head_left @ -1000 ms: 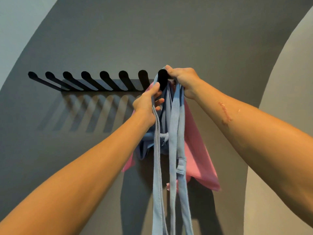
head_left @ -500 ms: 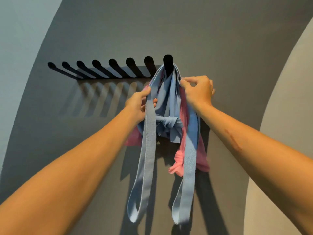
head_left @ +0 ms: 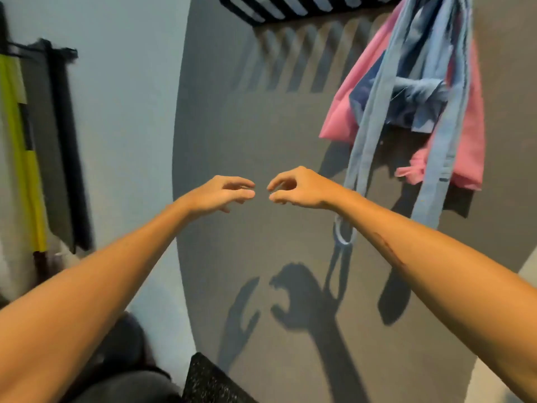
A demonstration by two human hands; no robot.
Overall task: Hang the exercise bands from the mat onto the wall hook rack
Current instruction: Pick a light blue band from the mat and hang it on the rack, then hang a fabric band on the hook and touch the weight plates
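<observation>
The black hook rack [head_left: 263,16] runs along the top of the grey wall. From its right end hang the light blue bands [head_left: 374,112] and a pink band [head_left: 345,112], bunched together with a blue knot in the middle; long blue loops dangle down behind my right forearm. My left hand [head_left: 223,193] and right hand [head_left: 293,187] hover side by side in front of the wall, well below and left of the bands. Both have loosely curled fingers and hold nothing.
At the left, yellow, grey and black mats or bands [head_left: 35,146] hang on a pale wall. A dark speckled floor mat [head_left: 209,382] shows at the bottom, with a dark rounded object [head_left: 122,341] beside it.
Both hands have let go of the bands and dropped down and left, away from the rack. The view has swung down and left, so the bands now hang at upper right.
</observation>
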